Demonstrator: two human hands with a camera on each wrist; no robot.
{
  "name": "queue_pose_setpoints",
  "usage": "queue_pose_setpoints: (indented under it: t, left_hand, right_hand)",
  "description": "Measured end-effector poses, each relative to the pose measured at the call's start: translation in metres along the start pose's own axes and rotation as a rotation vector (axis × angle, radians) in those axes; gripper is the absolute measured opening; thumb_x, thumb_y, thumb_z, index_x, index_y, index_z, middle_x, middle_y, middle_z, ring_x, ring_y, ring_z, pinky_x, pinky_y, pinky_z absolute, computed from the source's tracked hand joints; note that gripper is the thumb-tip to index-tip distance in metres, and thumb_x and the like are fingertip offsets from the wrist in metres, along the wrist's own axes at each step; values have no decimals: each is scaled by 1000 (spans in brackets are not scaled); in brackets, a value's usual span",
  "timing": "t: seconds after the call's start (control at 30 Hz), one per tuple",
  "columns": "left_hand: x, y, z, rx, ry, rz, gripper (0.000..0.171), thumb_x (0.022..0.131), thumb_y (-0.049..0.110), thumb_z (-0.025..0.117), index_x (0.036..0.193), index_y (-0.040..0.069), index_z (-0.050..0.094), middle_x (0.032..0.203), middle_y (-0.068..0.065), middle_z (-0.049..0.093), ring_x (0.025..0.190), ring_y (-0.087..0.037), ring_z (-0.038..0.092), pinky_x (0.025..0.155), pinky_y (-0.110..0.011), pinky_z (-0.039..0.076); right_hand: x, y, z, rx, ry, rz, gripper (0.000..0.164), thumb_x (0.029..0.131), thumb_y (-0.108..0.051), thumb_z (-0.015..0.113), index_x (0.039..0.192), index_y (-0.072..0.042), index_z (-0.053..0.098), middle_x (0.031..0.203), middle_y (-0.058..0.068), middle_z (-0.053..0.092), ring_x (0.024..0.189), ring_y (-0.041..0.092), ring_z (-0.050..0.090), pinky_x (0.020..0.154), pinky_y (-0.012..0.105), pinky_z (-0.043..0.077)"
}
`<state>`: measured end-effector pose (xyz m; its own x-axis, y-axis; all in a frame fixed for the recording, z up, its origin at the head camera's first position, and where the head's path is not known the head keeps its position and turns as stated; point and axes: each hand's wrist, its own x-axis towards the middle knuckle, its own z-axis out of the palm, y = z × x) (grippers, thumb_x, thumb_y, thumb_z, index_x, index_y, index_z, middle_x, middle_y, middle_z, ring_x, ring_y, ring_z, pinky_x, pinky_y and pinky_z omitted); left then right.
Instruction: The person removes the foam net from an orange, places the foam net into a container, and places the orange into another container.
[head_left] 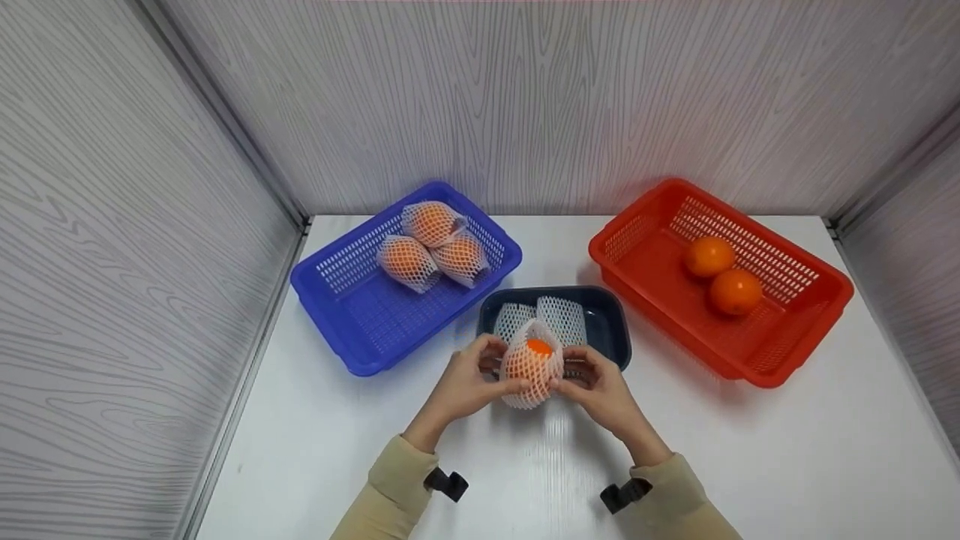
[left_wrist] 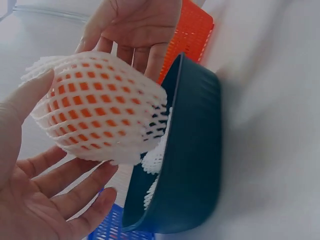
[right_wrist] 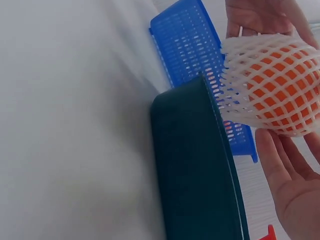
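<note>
White table (head_left: 825, 457), boxed in by wood-grain walls (head_left: 510, 105). Blue basket (head_left: 367, 319) far L w/ three netted oranges (head_left: 407, 259); red basket (head_left: 649, 266) far R w/ two bare oranges (head_left: 736, 292). Btwn them, nearer the person, a dark tray (head_left: 609, 330) w/ loose white nets (head_left: 562, 315) in it.

Person's L hand (head_left: 466, 386) and R hand (head_left: 604, 390) flank one netted orange (head_left: 529, 367), approx level w/ each other. Neither's nearer; both are on it. From here it's held up by the tray's near rim, well apart from both baskets. Long axis looks roughly upright, a bit tilted: net's mouth up, w/ bare orange peel (head_left: 538, 347) showing, loose end down toward tray. Can't tell if that end touches the rim.

Grip: each hand's got it btwn thumb and fingers, thumbs on the person's side, fingers round the far side. Hands are spread approx to the fruit's width, fingers only lightly bent. Looks a soft hold, not a squeeze, IMO.
</note>
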<state>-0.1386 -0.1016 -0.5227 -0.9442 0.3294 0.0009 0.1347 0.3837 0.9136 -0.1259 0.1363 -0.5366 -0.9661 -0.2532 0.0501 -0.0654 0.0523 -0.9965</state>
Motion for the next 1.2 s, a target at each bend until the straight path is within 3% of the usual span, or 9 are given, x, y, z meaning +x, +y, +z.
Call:
queue_pose_setpoints:
  t: [0.13, 0.3, 0.5, 0.77, 0.87, 1.0, 1.1, 1.2]
  left_hand:
    - [-3, -7, 9, -10, -98, -15, 78, 76, 40, 84, 138, 7, 49, 109, -2, 66, 94, -16, 64, 86, -43, 54]
    - [-5, -14, 21, 3, -188, 27, 68, 77, 36, 85, 133, 11, 56, 114, 4, 61, 97, -10, 61, 85, -28, 52]
    - [-9, -23, 28, 25, -190, 43, 74, 74, 36, 87, 137, 12, 55, 121, 3, 59, 104, -11, 58, 89, -28, 50]
    - [-16, -26, 36, 38, -227, 38, 78, 71, 37, 89, 136, 13, 54, 119, 5, 59, 96, -11, 58, 85, -33, 53]
    - [-18, -30, 40, 54, -238, 20, 76, 71, 37, 89, 135, 12, 54, 117, 5, 60, 95, -10, 58, 85, -35, 53]
    - [-18, -37, 44, 62, -243, -7, 74, 71, 34, 89, 133, 11, 56, 114, 5, 62, 95, -10, 59, 84, -34, 53]
    - [-17, -41, 47, 86, -236, -19, 73, 71, 35, 89, 132, 11, 57, 114, 5, 62, 96, -11, 59, 85, -33, 52]
    - [-17, -43, 49, 109, -232, -23, 73, 71, 35, 89, 132, 11, 57, 115, 4, 62, 101, -11, 58, 89, -34, 50]
  right_hand:
    - [-10, -8, -5, -41, -59, -18, 42, 83, -3, 77, 119, 5, 58, 116, 17, 61, 107, 36, 60, 91, 44, 51]
    - [-17, 1, -11, -32, -110, -11, 42, 83, -1, 76, 120, 6, 57, 116, 18, 60, 107, 35, 59, 92, 43, 51]
    - [-21, 23, -17, -21, -167, 22, 44, 82, -1, 77, 121, 5, 57, 118, 20, 58, 107, 35, 58, 94, 46, 50]
    - [-28, 43, -25, -40, -208, 42, 43, 79, -3, 81, 116, 1, 60, 114, 15, 60, 105, 33, 60, 92, 38, 52]
    - [-30, 43, -24, -46, -224, 61, 42, 79, -3, 81, 115, 2, 60, 112, 15, 60, 103, 35, 61, 92, 41, 51]
    - [-31, 32, -22, -70, -245, 64, 40, 79, -1, 80, 113, 5, 60, 112, 19, 61, 104, 39, 60, 94, 54, 47]
    - [-32, 26, -21, -92, -265, 85, 46, 79, -2, 80, 119, 5, 56, 116, 20, 58, 108, 42, 57, 95, 60, 44]
    - [-33, 28, -18, -118, -277, 88, 58, 80, -5, 80, 129, 4, 52, 124, 21, 55, 110, 41, 54, 95, 57, 45]
